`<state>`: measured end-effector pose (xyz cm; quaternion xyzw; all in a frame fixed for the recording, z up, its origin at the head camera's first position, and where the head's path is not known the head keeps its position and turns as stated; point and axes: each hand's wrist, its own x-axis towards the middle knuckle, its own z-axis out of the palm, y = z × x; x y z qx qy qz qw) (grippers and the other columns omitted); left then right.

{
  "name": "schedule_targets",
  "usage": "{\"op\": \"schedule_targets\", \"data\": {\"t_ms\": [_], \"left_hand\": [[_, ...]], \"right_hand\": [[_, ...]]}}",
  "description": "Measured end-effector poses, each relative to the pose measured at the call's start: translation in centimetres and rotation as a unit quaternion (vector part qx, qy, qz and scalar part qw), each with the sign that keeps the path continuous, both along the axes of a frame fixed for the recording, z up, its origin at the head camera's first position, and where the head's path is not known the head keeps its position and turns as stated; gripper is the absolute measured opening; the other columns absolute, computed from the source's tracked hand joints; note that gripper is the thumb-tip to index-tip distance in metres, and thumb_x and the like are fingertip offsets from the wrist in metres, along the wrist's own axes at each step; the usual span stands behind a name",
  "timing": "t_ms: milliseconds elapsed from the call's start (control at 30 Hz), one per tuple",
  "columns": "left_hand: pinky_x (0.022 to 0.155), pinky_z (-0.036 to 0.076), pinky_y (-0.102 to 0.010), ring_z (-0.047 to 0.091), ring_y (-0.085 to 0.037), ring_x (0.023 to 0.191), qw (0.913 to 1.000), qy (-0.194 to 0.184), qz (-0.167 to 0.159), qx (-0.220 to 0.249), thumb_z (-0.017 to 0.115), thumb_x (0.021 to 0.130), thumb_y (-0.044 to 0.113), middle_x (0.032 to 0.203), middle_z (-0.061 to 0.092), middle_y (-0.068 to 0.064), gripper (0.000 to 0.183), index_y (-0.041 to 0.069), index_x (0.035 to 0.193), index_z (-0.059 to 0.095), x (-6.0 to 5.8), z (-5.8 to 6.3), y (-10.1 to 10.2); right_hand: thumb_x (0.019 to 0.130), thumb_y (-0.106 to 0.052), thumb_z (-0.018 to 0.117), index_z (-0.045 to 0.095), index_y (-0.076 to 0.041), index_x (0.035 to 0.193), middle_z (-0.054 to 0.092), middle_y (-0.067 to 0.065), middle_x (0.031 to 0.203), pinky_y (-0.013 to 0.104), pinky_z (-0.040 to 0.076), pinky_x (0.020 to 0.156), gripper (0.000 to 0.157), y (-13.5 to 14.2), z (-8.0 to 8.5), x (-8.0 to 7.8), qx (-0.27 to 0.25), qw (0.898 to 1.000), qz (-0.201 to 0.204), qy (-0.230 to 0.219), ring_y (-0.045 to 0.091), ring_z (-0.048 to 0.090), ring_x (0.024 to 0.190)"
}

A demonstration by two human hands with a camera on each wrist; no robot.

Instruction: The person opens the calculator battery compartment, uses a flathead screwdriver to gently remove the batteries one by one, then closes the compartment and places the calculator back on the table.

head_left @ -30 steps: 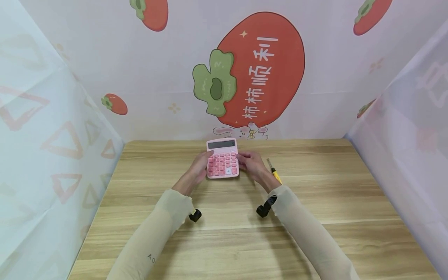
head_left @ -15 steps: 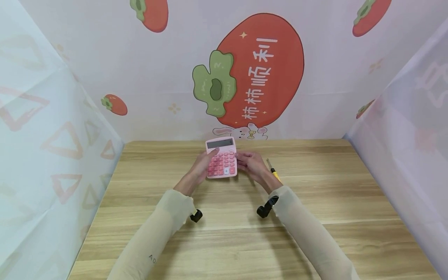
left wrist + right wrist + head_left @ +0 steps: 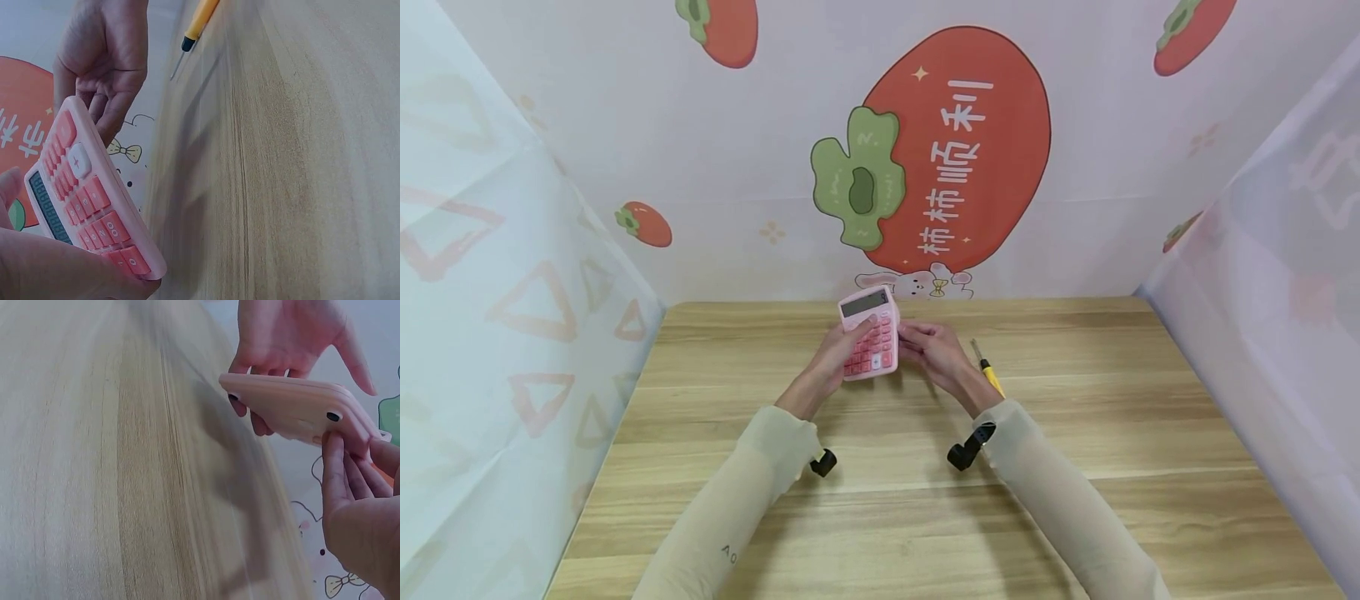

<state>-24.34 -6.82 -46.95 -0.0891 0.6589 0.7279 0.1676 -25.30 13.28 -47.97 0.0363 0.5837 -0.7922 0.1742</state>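
A pink calculator (image 3: 884, 340) is tilted in the air above the table near its far edge, display at the top. My left hand (image 3: 827, 360) grips its left side, thumb lying over the keys. At the right edge, my right hand (image 3: 938, 353) pinches the calculator. In the right wrist view, the right hand (image 3: 369, 525) has its fingertips against the underside of the calculator (image 3: 281, 406), beside a small dark foot, and its thumb at the edge. The left wrist view shows the keys and display of the calculator (image 3: 94, 206) from close up.
A screwdriver (image 3: 991, 375) with a yellow and black handle lies on the wooden table (image 3: 880, 533), just right of the right hand. A printed white cloth wall (image 3: 737, 167) rises behind the table's far edge, with more cloth at both sides.
The calculator has turned and tilted, its right side shifting left and its top rising. My left thumb has slid further over the keys; the right hand has followed slightly left.
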Motion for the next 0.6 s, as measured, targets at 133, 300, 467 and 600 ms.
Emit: {"op": "schedule_targets", "data": {"t_ms": [133,300,467,600], "left_hand": [[0.072,0.057,-0.022,0.066,-0.009,0.083,1.0,0.003,0.005,0.008,0.069,0.101,0.048,0.1,0.072,0.002,0.047,0.01,0.127,0.064,0.0,-0.1,0.1],[0.072,0.055,-0.023,0.064,-0.01,0.084,0.9999,0.012,0.007,-0.004,0.073,0.099,0.049,0.098,0.07,0.004,0.047,0.011,0.124,0.064,0.0,-0.1,0.3],[0.075,0.053,-0.023,0.06,-0.011,0.087,0.9998,0.018,0.002,-0.012,0.073,0.098,0.049,0.099,0.066,0.004,0.046,0.011,0.123,0.063,0.0,-0.4,0.5],[0.073,0.051,-0.023,0.058,-0.011,0.088,0.9999,0.011,0.0,-0.008,0.072,0.099,0.047,0.1,0.062,0.003,0.046,0.011,0.124,0.06,-0.1,-0.4,0.8]], "right_hand": [[0.107,-0.008,0.061,0.065,0.005,0.139,0.071,0.018,0.134,0.031,0.064,0.097,0.034,-0.2,0.2,0.1,-0.003,1.0,0.005,0.008,0.018,0.074,0.108],[0.106,-0.006,0.063,0.066,0.005,0.137,0.071,0.017,0.134,0.031,0.063,0.099,0.033,-0.4,0.4,0.2,-0.007,1.0,-0.001,0.012,0.019,0.075,0.109],[0.104,-0.004,0.065,0.068,0.005,0.135,0.073,0.016,0.131,0.033,0.061,0.103,0.032,-0.8,0.8,0.5,-0.02,1.0,-0.006,0.017,0.018,0.075,0.11],[0.104,-0.004,0.065,0.066,0.006,0.136,0.072,0.016,0.132,0.035,0.06,0.104,0.034,-1.2,1.3,0.8,-0.028,0.999,-0.01,0.025,0.018,0.075,0.11]]}}
